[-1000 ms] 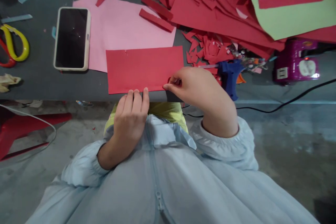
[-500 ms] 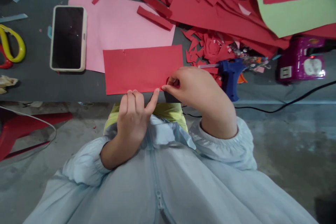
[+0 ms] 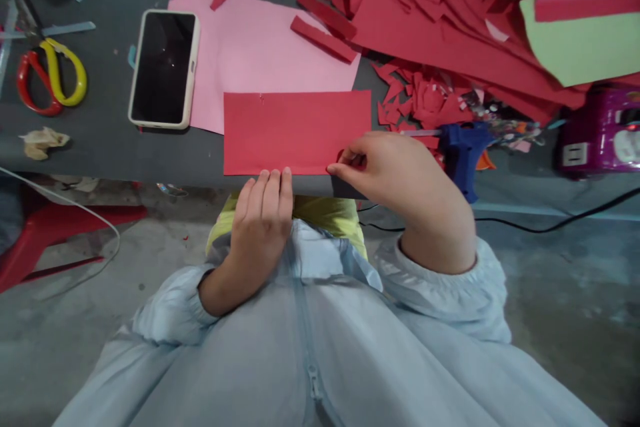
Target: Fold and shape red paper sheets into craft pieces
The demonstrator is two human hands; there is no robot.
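Head view, looking down: red paper rectangle (image 3: 295, 130) flat on the dark surface (image 3: 100, 147), long side along the near edge, upper part overlapping a pink sheet (image 3: 260, 47). Right hand (image 3: 400, 173) at the lower right corner, thumb and forefinger closed on that corner, seemingly lifted or curled a little; exact shape under the fingers hidden. Left hand (image 3: 263, 213) open, fingers straight and together, tips touching the near edge of the rectangle about its middle, gripping nothing.

Looks like the start of a fold or roll from the right corner, with the left hand steadying; judged early, with the rest of the sheet uncreased. Calls next for firm pressure from the left fingertips to keep the sheet from sliding off the edge, and an even lift by the right for a straight crease.

Just right of the right hand, a blue glue gun (image 3: 463, 150), beside a litter of red paper scraps (image 3: 425, 97). Beyond, a heap of red sheets and strips (image 3: 450, 13), a light green sheet (image 3: 585, 47) among them, and a purple device (image 3: 600, 140) at far right, kind unclear. Left of the pink sheet, a phone (image 3: 163, 68) face up, screen dark; further left, scissors (image 3: 53, 73) with red and yellow handles, and a crumpled scrap (image 3: 43, 141) near the edge. Below the surface, a red stool (image 3: 50, 233) and a black cable (image 3: 550, 223).
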